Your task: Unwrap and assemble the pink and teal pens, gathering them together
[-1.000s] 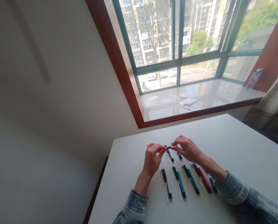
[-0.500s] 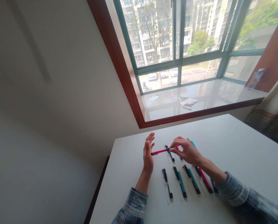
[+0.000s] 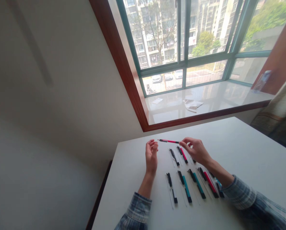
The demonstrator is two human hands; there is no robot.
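My right hand [image 3: 197, 150] pinches one end of a pink and black pen [image 3: 170, 141], held nearly level above the table. The pen's other end points at my left hand [image 3: 152, 156], just short of its fingertips. That left hand is raised with its fingers loosely bent and nothing in it. Below lie pens taken apart, in two rows. The near row has a black and white pen [image 3: 175, 195], teal barrels [image 3: 187, 189] and a pink barrel [image 3: 210, 184], with black front pieces and thin refills beside them. In the far row are black pen parts [image 3: 174, 156] and another pink barrel [image 3: 183, 155].
The white table [image 3: 133, 179] stands against the wall below a window. On the sill lie a crumpled white cloth [image 3: 193, 104] and a paper [image 3: 157, 101]. A clear bottle [image 3: 262, 81] stands at the right, near a curtain [image 3: 277, 111].
The pen has moved up, away from my left palm, and now its other end points left. My right hand has shifted slightly right. My left fingers have bent inward.
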